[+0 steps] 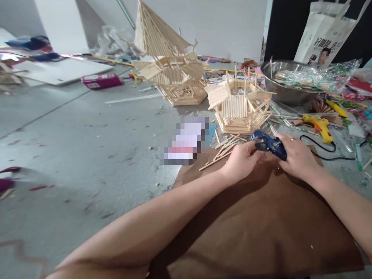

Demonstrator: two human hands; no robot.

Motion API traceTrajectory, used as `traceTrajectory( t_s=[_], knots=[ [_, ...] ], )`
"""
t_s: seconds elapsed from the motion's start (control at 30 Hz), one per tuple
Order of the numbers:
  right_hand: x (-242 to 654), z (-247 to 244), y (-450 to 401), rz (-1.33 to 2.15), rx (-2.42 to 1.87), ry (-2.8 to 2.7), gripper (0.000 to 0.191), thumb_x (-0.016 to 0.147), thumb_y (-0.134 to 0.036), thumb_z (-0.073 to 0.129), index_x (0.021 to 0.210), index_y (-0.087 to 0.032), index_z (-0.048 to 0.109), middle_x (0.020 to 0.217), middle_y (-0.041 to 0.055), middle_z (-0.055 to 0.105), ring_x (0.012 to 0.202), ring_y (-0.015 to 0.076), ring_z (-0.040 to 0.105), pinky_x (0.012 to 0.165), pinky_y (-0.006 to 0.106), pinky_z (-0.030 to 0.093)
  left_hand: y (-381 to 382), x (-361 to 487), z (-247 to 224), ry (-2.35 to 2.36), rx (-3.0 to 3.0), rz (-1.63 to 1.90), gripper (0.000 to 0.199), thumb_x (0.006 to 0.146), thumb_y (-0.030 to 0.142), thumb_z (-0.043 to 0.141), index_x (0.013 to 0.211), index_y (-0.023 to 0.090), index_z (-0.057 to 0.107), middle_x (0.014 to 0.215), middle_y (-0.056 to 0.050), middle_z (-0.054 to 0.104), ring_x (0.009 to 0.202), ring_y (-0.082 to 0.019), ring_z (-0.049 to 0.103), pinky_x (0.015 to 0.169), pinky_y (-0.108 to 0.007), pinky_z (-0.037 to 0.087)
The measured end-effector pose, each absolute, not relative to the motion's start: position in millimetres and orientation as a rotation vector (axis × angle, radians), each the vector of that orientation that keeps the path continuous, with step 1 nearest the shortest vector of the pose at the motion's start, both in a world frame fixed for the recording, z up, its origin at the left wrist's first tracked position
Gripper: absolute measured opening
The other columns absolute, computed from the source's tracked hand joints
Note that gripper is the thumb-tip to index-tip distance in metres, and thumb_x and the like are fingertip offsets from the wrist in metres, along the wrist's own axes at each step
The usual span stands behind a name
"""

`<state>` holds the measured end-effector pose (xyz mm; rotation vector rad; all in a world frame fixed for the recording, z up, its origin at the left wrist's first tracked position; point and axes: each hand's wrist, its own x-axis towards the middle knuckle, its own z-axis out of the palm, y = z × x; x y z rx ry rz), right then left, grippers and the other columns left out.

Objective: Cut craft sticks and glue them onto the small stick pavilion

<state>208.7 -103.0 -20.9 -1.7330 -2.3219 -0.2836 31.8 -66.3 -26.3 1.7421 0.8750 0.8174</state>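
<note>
- My right hand [295,155], right of centre in the frame, is wrapped around a dark blue hand tool [273,145], with a ring on one finger.
- The tool's long axis slants from upper left to lower right; its head points left, towards my other hand, and the lower right end sits in my grip.
- My left hand [244,159] has its fingers curled in right by the tool's head; I cannot tell what, if anything, they are pinching.
- Both my forearms reach up from the bottom of the frame, over the brown cloth [250,232] that fills the lower right.
- Loose thin sticks [223,151] lie in a pile just left of my left hand, partly over the cloth's upper edge, most slanting up to the right.
- Just beyond them, right of the upper centre, the smaller stick model [235,106] stands upright on the grey floor [87,155].
- The taller stick model [174,73] stands behind it to the left, its pointed roof near the top edge.
- A blurred-out phone-like object [186,141] lies left of the sticks.
- At the right are a yellow glue gun [319,126] and, farther up, a metal bowl [290,91] holding wrapped sticks.
</note>
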Motion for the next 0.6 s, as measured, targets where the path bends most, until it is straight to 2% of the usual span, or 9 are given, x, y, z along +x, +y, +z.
traceTrajectory(
  t_s=[0.2,0.6],
  knots=[
    [203.9,-21.8,-105.6,-0.297,-1.74,-2.305,0.052,0.065,-0.02,0.05,0.115,-0.009,0.042,0.094,0.0135,0.058,0.079,0.0246,0.054,0.07,0.034,0.038,-66.9,31.8,-26.9,0.924,1.856,0.792,0.014,0.076,0.018,0.046,0.066,0.014,0.054,0.061,-0.003,0.063,0.057,-0.013,0.059,0.055,-0.023,0.046],
    [203.1,-24.8,-106.6,-0.317,-1.79,-2.301,0.043,0.068,-0.021,0.048,0.109,-0.009,0.047,0.092,0.0131,0.061,0.075,0.0243,0.057,0.066,0.033,0.038,-70.7,29.8,-22.7,0.892,1.885,0.757,0.02,0.078,0.016,0.044,0.062,0.014,0.056,0.057,-0.002,0.061,0.054,-0.011,0.058,0.055,-0.021,0.045]
  ],
)
